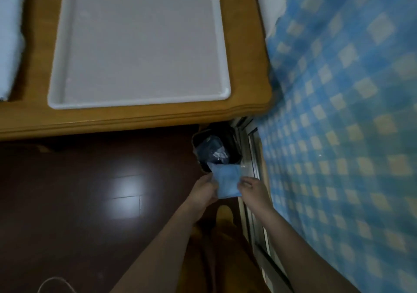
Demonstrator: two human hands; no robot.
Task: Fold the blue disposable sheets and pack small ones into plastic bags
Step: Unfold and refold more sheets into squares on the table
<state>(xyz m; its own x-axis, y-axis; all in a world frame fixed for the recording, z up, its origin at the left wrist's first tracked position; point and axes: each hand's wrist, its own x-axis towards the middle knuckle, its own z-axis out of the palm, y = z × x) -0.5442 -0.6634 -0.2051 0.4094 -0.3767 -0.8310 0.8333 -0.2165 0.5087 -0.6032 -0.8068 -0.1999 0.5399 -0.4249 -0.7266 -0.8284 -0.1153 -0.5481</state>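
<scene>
Holding a small folded blue sheet (pixel 225 181) between them, both hands reach down toward the floor beside the table. The left hand (pixel 203 191) grips the sheet's left edge with its fingers curled around it, and the right hand (pixel 253 191) pinches the right edge between thumb and fingertips. A faint glint of clear film shows around the sheet's upper right corner, so it may already sit inside a plastic bag, though the blur makes that hard to confirm.

Just beyond the sheet, a dark bin (pixel 228 143) stands on the floor against the table's corner, with crumpled bluish and clear material inside it. The sheet's top edge overlaps the bin's near rim in the view.

On the wooden table (pixel 135 116) lies a large white tray (pixel 140 103), shallow and flat. At the table's far left edge sits a stack of pale blue folded sheets (pixel 10 37).

A blue and yellow checked cloth (pixel 338 112) covers the whole right side. The dark brown floor (pixel 90 191) carries a bright reflection, and a thin pale cable (pixel 56 280) loops at the bottom left.
</scene>
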